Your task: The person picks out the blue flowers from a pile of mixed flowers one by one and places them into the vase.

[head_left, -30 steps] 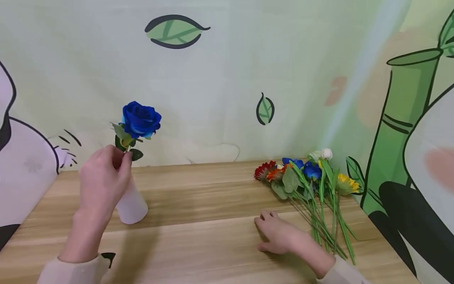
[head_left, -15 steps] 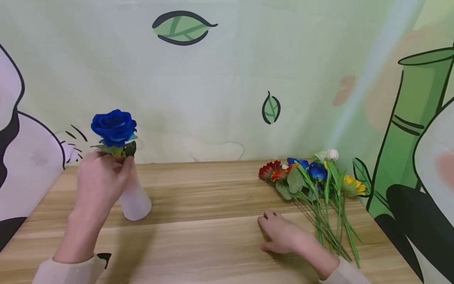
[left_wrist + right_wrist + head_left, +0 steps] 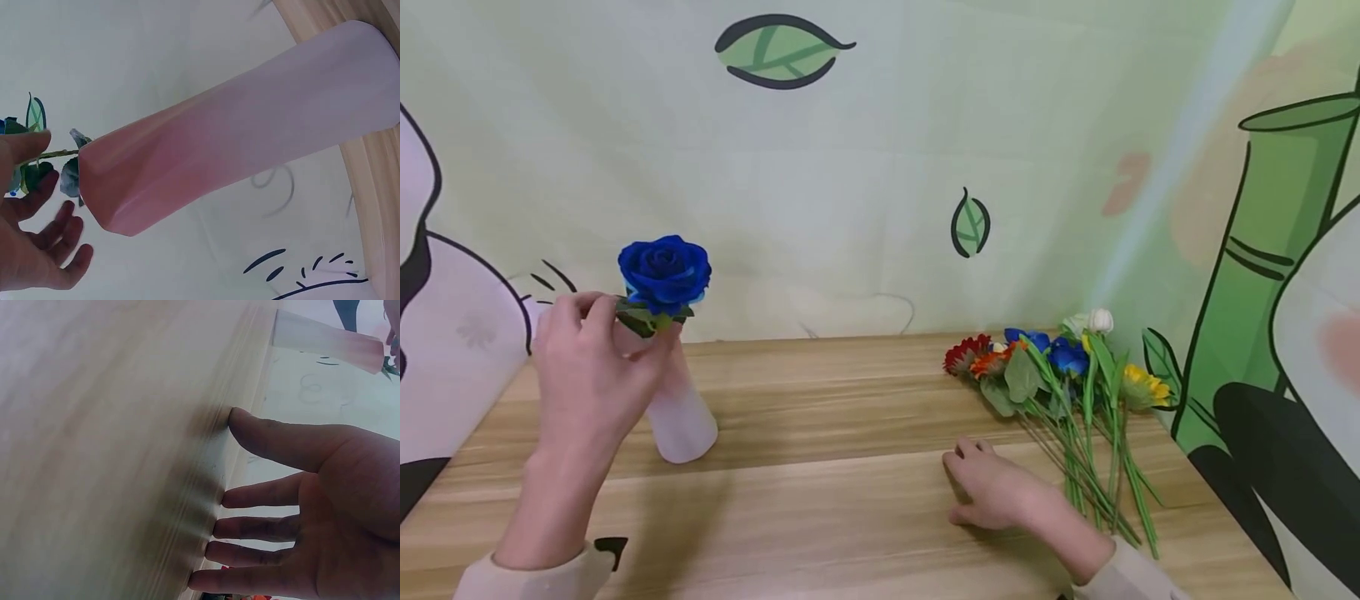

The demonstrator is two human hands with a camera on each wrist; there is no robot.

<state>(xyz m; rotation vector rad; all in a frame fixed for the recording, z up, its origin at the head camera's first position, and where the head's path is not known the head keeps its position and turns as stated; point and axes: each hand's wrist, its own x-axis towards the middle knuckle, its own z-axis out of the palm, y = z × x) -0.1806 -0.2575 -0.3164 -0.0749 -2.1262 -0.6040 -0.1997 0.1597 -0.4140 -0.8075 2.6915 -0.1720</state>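
Note:
A blue rose (image 3: 664,271) stands with its stem in the mouth of a pink-to-white vase (image 3: 681,425), which is upright on the table. My left hand (image 3: 587,358) is at the flower's leaves, just above the vase. In the left wrist view, the thumb and fingers of this hand (image 3: 31,212) are spread apart around the stem (image 3: 59,154), not pinching it. My right hand (image 3: 992,490) rests on the tabletop with its fingertips touching the wood, holding nothing. The right wrist view shows its fingers (image 3: 262,497) fairly straight.
A bunch of loose flowers (image 3: 1071,400), red, orange, blue, white and yellow, lies on the right of the wooden table (image 3: 820,517), stems toward me. Behind the table hangs a printed backdrop (image 3: 850,208) with leaves and bamboo.
The blue rose has come down into the vase, first leaning left, then turning upright. My left hand's fingers have loosened from the stem. The right hand has stayed in place.

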